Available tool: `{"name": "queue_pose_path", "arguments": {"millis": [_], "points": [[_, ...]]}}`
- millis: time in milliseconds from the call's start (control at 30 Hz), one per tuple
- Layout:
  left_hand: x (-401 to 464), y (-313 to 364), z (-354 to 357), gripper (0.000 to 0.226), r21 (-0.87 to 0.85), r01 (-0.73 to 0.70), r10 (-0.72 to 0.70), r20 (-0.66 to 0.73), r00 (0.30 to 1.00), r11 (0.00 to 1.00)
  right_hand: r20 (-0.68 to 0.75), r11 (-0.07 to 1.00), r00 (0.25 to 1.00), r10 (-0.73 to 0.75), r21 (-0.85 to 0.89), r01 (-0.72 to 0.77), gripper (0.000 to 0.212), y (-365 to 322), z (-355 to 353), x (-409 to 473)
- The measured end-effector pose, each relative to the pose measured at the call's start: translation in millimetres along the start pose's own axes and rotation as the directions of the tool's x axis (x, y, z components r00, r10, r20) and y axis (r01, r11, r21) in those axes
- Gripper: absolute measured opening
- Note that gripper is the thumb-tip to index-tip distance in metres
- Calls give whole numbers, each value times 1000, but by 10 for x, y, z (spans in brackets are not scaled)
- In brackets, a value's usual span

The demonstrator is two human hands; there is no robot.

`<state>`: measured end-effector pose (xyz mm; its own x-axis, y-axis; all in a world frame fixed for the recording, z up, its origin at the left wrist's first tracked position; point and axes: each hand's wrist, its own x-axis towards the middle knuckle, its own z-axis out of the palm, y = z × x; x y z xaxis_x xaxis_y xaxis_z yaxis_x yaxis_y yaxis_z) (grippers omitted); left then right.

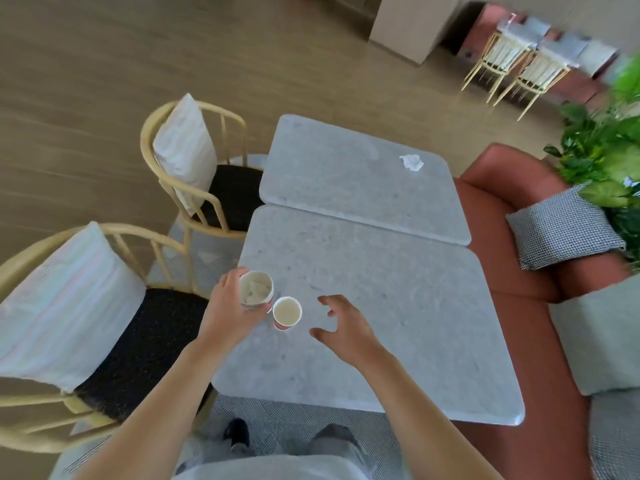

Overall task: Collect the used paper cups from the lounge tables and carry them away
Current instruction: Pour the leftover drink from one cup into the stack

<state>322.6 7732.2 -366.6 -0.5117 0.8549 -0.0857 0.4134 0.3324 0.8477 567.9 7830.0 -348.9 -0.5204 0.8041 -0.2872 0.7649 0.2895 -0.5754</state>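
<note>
At far left, two wooden armchairs stand beside the tables, the near chair [86, 341] and the far chair [204, 174], each with a dark seat pad and a pale cushion propped against its back.

Your left hand [230, 310] grips a paper cup [255, 289] at the left edge of the near grey table [398, 341], fingers wrapped round its side, with crumpled white material visible inside it. Just to the right, a second paper cup [287, 311] stands upright on the tabletop, its rim close beside the held cup; whether the two touch cannot be told.

Your right hand [346, 329] hovers above the table just right of the standing cup, fingers spread and loosely bent, holding nothing and apart from the cup.

Beyond, a second grey table [346, 181] is set edge to edge with the near one, and a crumpled white tissue [411, 162] lies near its far right corner.

Along the right side of both tables runs a terracotta sofa [526, 271] carrying a checked cushion [562, 226] and a pale green cushion [602, 337]. Green plants [602, 147] fill the far right, and two more wooden chairs [516, 67] stand in the blurred background. Your dark shoe [237, 434] shows on the patterned rug [294, 424] below.
</note>
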Motion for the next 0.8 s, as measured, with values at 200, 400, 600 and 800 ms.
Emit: {"name": "queue_pose_path", "arguments": {"millis": [200,400,600,800], "points": [[-33,-408,209,73,106,96,-100,37,994,990,98,999,995,30,-28,-28,91,-24,210,233],[-192,-651,382,71,310,105,-142,102,985,945,151,994,988,24,-109,-8,102,-5,487,501],[-437,-721,483,72,399,99,-165,136,977,912,186,981,983,9,-193,28,111,-2,786,663],[-506,-640,508,70,407,126,-179,95,979,905,283,952,959,-13,-289,98,102,-13,931,835]]}}
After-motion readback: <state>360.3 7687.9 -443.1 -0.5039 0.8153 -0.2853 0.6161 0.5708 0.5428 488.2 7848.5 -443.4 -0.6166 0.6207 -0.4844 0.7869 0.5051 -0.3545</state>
